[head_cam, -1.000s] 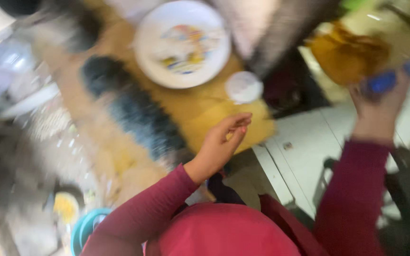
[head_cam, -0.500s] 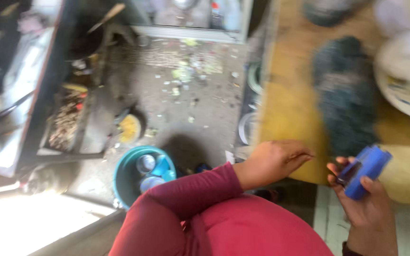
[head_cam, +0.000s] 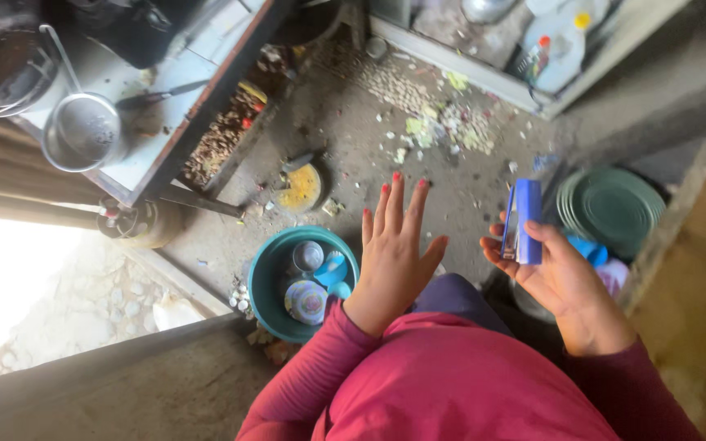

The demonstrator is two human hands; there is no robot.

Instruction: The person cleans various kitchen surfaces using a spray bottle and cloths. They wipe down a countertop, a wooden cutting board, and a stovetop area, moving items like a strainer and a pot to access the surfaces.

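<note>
Right hand (head_cam: 565,282) gripping blue box (head_cam: 526,220); left hand (head_cam: 394,245) hovering empty, fingers spread, over teal basin (head_cam: 267,278); dishes sitting inside.

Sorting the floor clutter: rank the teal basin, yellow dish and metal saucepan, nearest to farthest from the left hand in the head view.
From the left hand:
1. Teal basin, beside it, left.
2. Yellow dish, farther up-left.
3. Metal saucepan, far left on the counter.
</note>
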